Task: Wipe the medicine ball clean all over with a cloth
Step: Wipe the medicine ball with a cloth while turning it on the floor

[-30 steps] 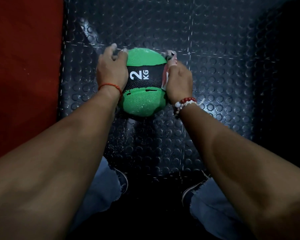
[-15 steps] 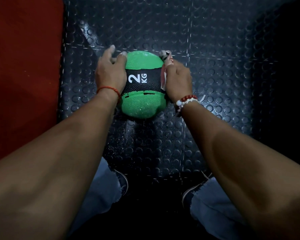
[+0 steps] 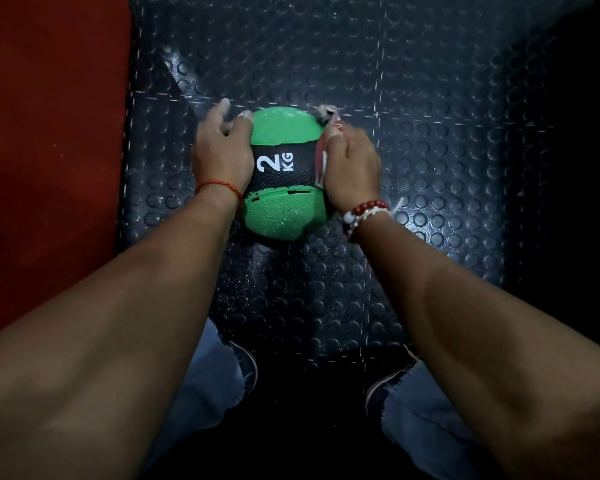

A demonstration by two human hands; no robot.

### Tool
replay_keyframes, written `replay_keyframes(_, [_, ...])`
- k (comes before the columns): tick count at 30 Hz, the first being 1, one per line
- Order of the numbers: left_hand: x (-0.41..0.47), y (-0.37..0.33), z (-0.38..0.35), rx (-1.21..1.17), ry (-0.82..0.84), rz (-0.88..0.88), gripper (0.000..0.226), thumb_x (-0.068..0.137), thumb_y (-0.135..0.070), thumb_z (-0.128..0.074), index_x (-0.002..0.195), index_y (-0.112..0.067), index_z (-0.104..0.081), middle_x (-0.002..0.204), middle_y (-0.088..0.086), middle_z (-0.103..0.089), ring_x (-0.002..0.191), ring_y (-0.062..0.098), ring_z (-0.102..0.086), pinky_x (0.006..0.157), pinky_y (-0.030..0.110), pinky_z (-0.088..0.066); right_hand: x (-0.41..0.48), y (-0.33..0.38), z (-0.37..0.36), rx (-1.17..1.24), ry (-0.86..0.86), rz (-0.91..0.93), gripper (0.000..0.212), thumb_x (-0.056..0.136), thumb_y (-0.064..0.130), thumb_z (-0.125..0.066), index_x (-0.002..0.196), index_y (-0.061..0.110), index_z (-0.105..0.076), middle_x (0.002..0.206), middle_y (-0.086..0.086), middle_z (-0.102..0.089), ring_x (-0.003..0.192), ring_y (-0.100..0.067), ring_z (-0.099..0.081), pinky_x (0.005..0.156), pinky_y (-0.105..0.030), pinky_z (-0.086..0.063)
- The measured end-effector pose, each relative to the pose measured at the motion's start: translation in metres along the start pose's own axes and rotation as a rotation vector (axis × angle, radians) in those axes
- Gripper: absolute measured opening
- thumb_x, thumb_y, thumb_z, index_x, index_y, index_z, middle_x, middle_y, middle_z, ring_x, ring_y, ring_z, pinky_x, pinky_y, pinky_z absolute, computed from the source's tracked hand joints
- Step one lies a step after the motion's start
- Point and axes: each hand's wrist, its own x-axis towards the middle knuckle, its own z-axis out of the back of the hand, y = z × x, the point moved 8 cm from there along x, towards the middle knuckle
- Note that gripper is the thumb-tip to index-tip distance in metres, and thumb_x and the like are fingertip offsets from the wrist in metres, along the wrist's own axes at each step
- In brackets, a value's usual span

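Note:
A green medicine ball (image 3: 283,216) with a black band marked "2 KG" sits on the black studded floor mat. My left hand (image 3: 222,157) lies against the ball's left side, fingers spread over its curve. My right hand (image 3: 352,168) holds a pale cloth (image 3: 323,154) with red marks pressed to the ball's right side; a tuft of the cloth sticks out above my fingers. White specks show on the ball's lower green part.
A red mat (image 3: 49,150) borders the black studded floor (image 3: 447,98) on the left. My two shoes (image 3: 246,368) and frayed jeans legs stand just below the ball.
The ball and both hands have shifted slightly toward me in the view. My right hand with the cloth has slid a little along the ball's right side.

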Motion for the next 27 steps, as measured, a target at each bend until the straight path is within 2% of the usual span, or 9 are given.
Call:
replay_keyframes(2, [0.001, -0.001, -0.003, 0.005, -0.005, 0.019, 0.058, 0.091, -0.043, -0.060, 0.144, -0.021, -0.051, 0.109, -0.018, -0.052, 0.109, 0.005, -0.054, 0.102, 0.027, -0.043, 0.007, -0.015, 0.005, 0.111, -0.008, -0.133, 0.034, 0.103, 0.031, -0.035, 0.077, 0.022, -0.055, 0.075, 0.005, -0.052, 0.057, -0.005, -0.042, 0.045, -0.015, -0.031])
replay_keyframes(4, [0.002, -0.002, -0.006, 0.012, -0.007, 0.031, 0.059, 0.091, -0.043, -0.060, 0.144, -0.022, -0.050, 0.102, -0.020, -0.050, 0.107, 0.006, -0.055, 0.101, 0.028, -0.044, 0.000, -0.027, 0.005, 0.208, -0.046, -0.252, 0.037, 0.103, 0.030, -0.034, 0.073, 0.019, -0.052, 0.069, 0.004, -0.048, 0.055, -0.006, -0.043, 0.041, -0.013, -0.031])
replay_keyframes(6, [0.003, -0.003, -0.007, 0.015, -0.012, 0.039, 0.059, 0.090, -0.044, -0.060, 0.144, -0.023, -0.050, 0.102, -0.020, -0.049, 0.106, 0.006, -0.055, 0.101, 0.027, -0.044, -0.017, -0.035, -0.003, 0.275, -0.102, -0.354, 0.036, 0.103, 0.033, -0.033, 0.105, 0.010, -0.061, 0.096, -0.004, -0.056, 0.077, -0.013, -0.057, 0.046, -0.012, -0.041])
replay_keyframes(9, [0.002, -0.003, -0.006, 0.031, -0.019, 0.036, 0.057, 0.091, -0.044, -0.059, 0.143, -0.023, -0.052, 0.107, -0.016, -0.052, 0.105, 0.005, -0.055, 0.099, 0.026, -0.044, -0.044, -0.019, -0.012, 0.198, -0.168, -0.238, 0.045, 0.102, 0.034, -0.035, 0.144, 0.018, -0.039, 0.138, -0.005, -0.039, 0.098, -0.015, -0.056, 0.070, -0.025, -0.057])
replay_keyframes(11, [0.002, -0.002, -0.005, 0.016, -0.012, 0.032, 0.060, 0.088, -0.046, -0.058, 0.143, -0.022, -0.053, 0.114, -0.012, -0.053, 0.107, 0.005, -0.055, 0.100, 0.025, -0.043, -0.048, -0.003, -0.009, 0.116, -0.177, -0.099, 0.047, 0.102, 0.029, -0.036, 0.147, 0.016, -0.033, 0.147, -0.004, -0.033, 0.091, -0.001, -0.051, 0.081, -0.008, -0.047])
replay_keyframes(13, [0.001, 0.001, -0.002, -0.014, -0.024, 0.045, 0.062, 0.086, -0.047, -0.057, 0.142, -0.021, -0.053, 0.116, -0.011, -0.053, 0.108, 0.005, -0.054, 0.099, 0.025, -0.042, -0.039, 0.003, -0.004, 0.091, -0.157, -0.005, 0.043, 0.102, 0.023, -0.036, 0.144, 0.013, -0.039, 0.144, -0.006, -0.037, 0.085, 0.007, -0.045, 0.072, 0.009, -0.031])
replay_keyframes(19, [-0.001, -0.005, -0.006, 0.019, -0.050, 0.079, 0.055, 0.093, -0.042, -0.059, 0.144, -0.024, -0.050, 0.101, -0.021, -0.050, 0.091, -0.003, -0.051, 0.086, 0.016, -0.040, -0.028, -0.037, -0.004, 0.199, -0.160, -0.227, 0.038, 0.103, 0.029, -0.031, 0.128, 0.009, -0.052, 0.129, -0.011, -0.051, 0.076, -0.004, -0.052, 0.056, -0.004, -0.044])
replay_keyframes(24, [-0.001, -0.013, -0.006, 0.066, -0.061, 0.092, 0.053, 0.094, -0.043, -0.055, 0.145, -0.027, -0.049, 0.139, -0.004, -0.055, 0.117, 0.009, -0.052, 0.096, 0.021, -0.034, -0.061, 0.001, -0.013, 0.007, -0.211, 0.099, 0.054, 0.096, 0.033, -0.028, 0.148, 0.018, -0.032, 0.152, -0.009, -0.031, 0.129, -0.028, -0.044, 0.092, -0.048, -0.051])
replay_keyframes(27, [-0.002, -0.013, -0.006, 0.072, -0.063, 0.088, 0.052, 0.095, -0.043, -0.054, 0.145, -0.027, -0.050, 0.140, -0.005, -0.054, 0.116, 0.008, -0.051, 0.097, 0.021, -0.035, -0.049, 0.012, -0.011, -0.073, -0.189, 0.277, 0.057, 0.093, 0.034, -0.026, 0.144, 0.013, -0.041, 0.149, -0.012, -0.038, 0.135, -0.034, -0.038, 0.093, -0.054, -0.049])
